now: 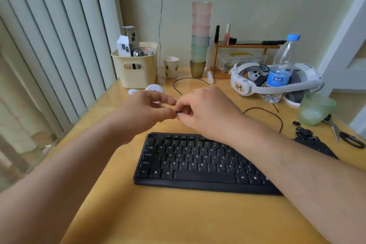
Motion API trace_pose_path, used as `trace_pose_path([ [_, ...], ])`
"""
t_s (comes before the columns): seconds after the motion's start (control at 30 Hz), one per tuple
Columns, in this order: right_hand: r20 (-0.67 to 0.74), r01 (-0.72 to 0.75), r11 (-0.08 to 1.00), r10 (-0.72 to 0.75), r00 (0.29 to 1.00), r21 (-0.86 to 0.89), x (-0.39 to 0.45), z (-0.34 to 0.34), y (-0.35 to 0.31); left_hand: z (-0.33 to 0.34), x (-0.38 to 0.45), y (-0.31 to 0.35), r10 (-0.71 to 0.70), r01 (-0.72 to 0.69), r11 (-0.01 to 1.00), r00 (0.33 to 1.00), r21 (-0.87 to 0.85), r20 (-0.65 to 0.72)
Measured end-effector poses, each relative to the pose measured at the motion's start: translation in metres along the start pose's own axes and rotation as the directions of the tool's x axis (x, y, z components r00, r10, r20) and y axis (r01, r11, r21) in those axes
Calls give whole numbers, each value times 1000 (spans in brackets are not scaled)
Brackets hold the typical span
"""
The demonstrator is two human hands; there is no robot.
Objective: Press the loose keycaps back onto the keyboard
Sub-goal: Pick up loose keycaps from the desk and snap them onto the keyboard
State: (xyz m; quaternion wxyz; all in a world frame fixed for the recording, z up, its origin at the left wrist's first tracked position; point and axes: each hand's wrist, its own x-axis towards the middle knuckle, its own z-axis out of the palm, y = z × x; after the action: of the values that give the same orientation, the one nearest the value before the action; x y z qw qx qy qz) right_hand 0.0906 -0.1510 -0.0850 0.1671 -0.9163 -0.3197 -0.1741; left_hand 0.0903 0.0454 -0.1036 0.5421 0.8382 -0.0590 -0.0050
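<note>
Both hands meet above the far edge of the keyboard [198,162], and the grip is shared: the right hand [206,113] pinches a small dark keycap [179,112] between thumb and forefinger, while the left hand [146,111] brings its thumb and fingertips up against the same piece, apparently steadying or turning it. The keycap is held in the air, not yet on the board. More loose keycaps [305,132] lie in a dark heap on the tabletop [178,214] to the right, near the scissors [342,134]. A cap like this is likely light, hard plastic, smooth enough to slip or flick away (it is tiny), so hold it by its side walls, legend up, then press squarely on top once seated.
</note>
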Motion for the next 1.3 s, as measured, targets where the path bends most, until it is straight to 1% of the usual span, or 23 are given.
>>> trace_pose_path([
  [0.1, 101, -56, 998, 55, 993, 12, 16, 12, -17, -15, -5, -22, -21, 20, 999, 1000, -30, -5],
  [0.17, 155, -117, 991, 106, 982, 62, 23, 20, -20, -23, -8, -36, -16, 16, 999, 1000, -50, -9],
  [0.2, 184, -159, 983, 140, 973, 95, 25, 23, -20, -27, -9, -44, -16, 14, 999, 999, -48, -36],
  [0.27, 267, -261, 950, 210, 940, 172, 28, 32, -20, -34, -9, -61, -21, 20, 1000, 992, -12, -125],
  [0.33, 375, -394, 886, 288, 881, 245, 33, 41, -17, -38, -7, -75, -26, 40, 996, 985, 78, -168],
  [0.43, 509, -532, 809, 358, 783, 250, 42, 48, -15, -38, -7, -81, 0, 20, 977, 996, 214, -93],
  [0.53, 555, -590, 769, 387, 736, 247, 48, 52, -16, -36, -7, -78, 38, -36, 950, 999, 311, -1],
  [0.63, 564, -618, 740, 400, 723, 267, 51, 58, -19, -36, -4, -78, 52, -57, 924, 998, 378, 26],
  [0.77, 566, -622, 732, 398, 722, 279, 53, 62, -21, -38, -4, -77, 22, -38, 914, 999, 405, 45],
  [0.9, 566, -586, 763, 365, 739, 274, 54, 62, -24, -38, -4, -77, -12, -8, 930, 999, 368, 51],
  [1.1, 528, -528, 812, 344, 777, 247, 51, 59, -27, -38, -6, -76, -10, -18, 933, 997, 358, 75],
  [1.3, 531, -517, 821, 334, 779, 242, 50, 56, -29, -40, -6, -76, -14, -20, 937, 995, 349, 94],
])
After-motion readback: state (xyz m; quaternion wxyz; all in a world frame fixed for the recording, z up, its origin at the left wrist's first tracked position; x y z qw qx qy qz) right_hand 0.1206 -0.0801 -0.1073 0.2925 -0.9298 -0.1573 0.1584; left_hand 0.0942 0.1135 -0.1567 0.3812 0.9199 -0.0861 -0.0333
